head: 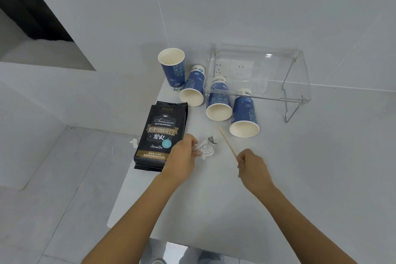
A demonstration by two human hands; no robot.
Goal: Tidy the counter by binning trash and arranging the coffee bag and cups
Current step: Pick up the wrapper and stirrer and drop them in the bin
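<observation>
My left hand (184,154) pinches a crumpled white paper wad (206,151) on the grey counter (300,167). My right hand (251,166) grips the near end of a thin wooden stir stick (226,143) that points away toward the cups. A small torn scrap (212,140) lies just beyond the wad. The black coffee bag (159,135) lies flat to the left of my left hand. One blue paper cup (172,68) stands upright at the back. Three more blue cups (192,88) (218,100) (244,115) lie on their sides, mouths toward me.
A clear acrylic shelf (257,75) on wire legs stands at the back right, over two of the toppled cups. The counter's left edge runs just past the coffee bag. A white scrap (134,142) lies on the floor below it. The wall is close behind.
</observation>
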